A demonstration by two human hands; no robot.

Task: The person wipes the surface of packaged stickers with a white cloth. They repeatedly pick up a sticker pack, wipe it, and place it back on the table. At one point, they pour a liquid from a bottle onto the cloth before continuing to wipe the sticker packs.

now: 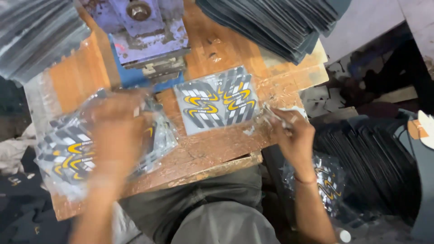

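While left hand (118, 131) blurs over glossy bagged stickers (68, 153), right hand (294, 135) pinches crinkled film (278, 115)

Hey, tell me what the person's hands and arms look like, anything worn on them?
Both forearms are bare, no sleeves or gloves showing. The right hand has a thin band around its wrist. The left hand is motion-blurred; a pale blur at its wrist may be a band, but that is unclear.
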